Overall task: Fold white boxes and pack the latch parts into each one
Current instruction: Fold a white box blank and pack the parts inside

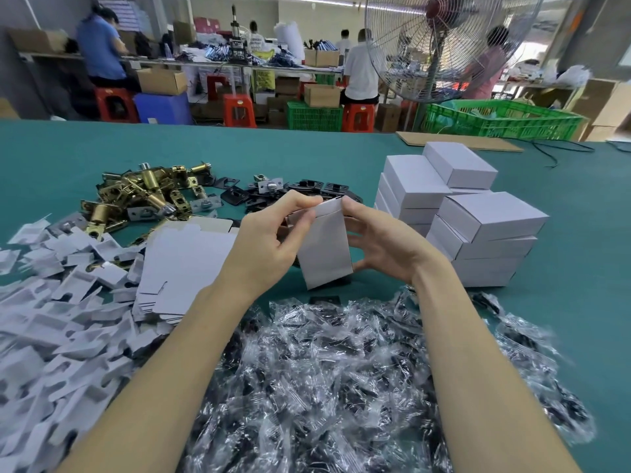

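A white box (326, 249) stands upright between my hands above the green table (68, 151). My left hand (269, 237) pinches its top left flap, and my right hand (379, 240) grips its right side with the fingertips at the top flap. Brass latch parts (143, 196) lie in a heap at the back left. Black strike plates (300, 191) sit behind the box. A stack of flat white box blanks (184, 268) lies left of my left hand. Closed white boxes (478, 220) are piled at the right.
Several clear plastic bags of dark parts (341, 370) cover the near table. White card inserts (51, 319) spread at the near left. A flat cardboard sheet (457, 141) and a green crate (502, 119) lie beyond the boxes. A standing fan (440, 39) and seated workers are behind.
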`<state>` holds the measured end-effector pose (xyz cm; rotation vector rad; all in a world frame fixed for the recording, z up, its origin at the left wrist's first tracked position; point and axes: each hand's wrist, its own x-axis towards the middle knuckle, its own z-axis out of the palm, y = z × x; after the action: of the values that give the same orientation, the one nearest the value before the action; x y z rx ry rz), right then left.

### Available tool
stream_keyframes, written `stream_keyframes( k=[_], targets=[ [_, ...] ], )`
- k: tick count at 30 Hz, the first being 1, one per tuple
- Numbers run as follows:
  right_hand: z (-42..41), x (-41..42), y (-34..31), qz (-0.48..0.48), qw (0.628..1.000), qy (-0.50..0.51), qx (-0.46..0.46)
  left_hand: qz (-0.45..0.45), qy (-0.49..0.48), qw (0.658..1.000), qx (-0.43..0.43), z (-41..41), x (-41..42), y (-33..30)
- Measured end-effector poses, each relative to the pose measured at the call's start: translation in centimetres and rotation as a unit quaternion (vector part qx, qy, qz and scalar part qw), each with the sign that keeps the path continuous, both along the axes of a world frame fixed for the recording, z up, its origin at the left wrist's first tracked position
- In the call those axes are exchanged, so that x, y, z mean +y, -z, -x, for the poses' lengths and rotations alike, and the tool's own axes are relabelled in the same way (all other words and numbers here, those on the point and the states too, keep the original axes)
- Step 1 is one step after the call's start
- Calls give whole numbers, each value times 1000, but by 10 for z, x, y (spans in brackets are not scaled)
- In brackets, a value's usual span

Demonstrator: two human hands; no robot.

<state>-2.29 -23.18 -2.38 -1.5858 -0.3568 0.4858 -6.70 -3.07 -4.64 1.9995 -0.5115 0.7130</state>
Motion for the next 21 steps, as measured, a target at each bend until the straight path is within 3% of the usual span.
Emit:
stream_keyframes(
  k=[3,5,10,16,21],
  targets=[
    [1,-1,-5,42,986,69,-146,-16,-13,1000,-4,-2,1,1],
    [0,-9,-6,20,980,68,-187,-36,-3,999,-8,-3,-1,1],
    [-2,-20,0,1,977,55,-206,-77,12,997,-1,-7,-2,5],
    [-3,-21,8,-14,978,75,-194,-34,23,997,63,-10,-13,4],
    [-6,-19,11,6,987,23,-159,22,24,988,151,-10,-12,2]
  ],
)
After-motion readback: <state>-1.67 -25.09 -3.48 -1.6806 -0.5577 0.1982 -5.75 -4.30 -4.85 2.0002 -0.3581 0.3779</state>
